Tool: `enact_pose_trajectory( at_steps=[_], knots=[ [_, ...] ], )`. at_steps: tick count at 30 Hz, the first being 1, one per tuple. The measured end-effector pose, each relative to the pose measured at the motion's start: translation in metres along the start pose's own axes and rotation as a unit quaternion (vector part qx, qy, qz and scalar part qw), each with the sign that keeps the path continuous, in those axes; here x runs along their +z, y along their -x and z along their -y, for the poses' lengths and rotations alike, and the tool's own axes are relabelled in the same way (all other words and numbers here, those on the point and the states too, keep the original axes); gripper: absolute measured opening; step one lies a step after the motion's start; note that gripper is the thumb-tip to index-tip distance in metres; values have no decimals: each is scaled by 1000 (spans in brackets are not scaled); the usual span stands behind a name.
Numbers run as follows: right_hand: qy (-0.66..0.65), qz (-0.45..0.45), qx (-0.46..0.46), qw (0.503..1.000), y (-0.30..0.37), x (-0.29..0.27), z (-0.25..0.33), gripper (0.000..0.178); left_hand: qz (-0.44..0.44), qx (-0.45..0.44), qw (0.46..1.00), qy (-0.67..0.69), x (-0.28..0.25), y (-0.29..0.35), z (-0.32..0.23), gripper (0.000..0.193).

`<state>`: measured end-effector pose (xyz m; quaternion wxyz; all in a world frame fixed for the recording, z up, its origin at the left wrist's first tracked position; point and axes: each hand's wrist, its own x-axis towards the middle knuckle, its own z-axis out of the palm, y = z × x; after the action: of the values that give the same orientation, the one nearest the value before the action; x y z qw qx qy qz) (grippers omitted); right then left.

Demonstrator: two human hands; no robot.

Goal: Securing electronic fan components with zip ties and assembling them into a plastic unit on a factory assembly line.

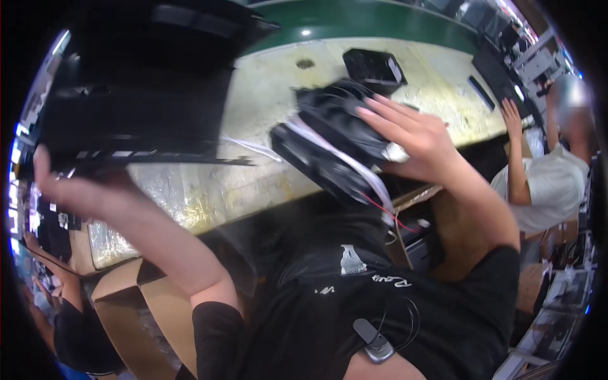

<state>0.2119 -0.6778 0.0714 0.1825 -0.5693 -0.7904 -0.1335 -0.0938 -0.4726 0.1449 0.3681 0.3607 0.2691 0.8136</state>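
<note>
The right hand [421, 136] has its grip on a black fan unit [335, 142] trailing white and red wires, fingers spread over its top, above the near edge of the pale counter [266, 88]. The left hand [60, 180] grips the underside of a large black panel [136, 107] at far left (blurred). Another black block [375, 66] lies farther back.

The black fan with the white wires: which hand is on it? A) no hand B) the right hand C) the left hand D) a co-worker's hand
B: the right hand lies spread on the fan, while the left hand is at a big black panel.
</note>
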Motion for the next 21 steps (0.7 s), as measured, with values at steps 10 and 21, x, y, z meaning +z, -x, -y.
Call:
enact_pose_trajectory(
  at_steps=[10, 21],
  knots=[
    [-428, -393, 299, 757, 122, -23, 32, 70, 141, -317, 919, 187, 12, 62, 82, 36],
    [-854, -406, 236, 223, 203, 2, 39, 33, 125, -458, 875, 89, 3, 112, 90, 44]
  ],
)
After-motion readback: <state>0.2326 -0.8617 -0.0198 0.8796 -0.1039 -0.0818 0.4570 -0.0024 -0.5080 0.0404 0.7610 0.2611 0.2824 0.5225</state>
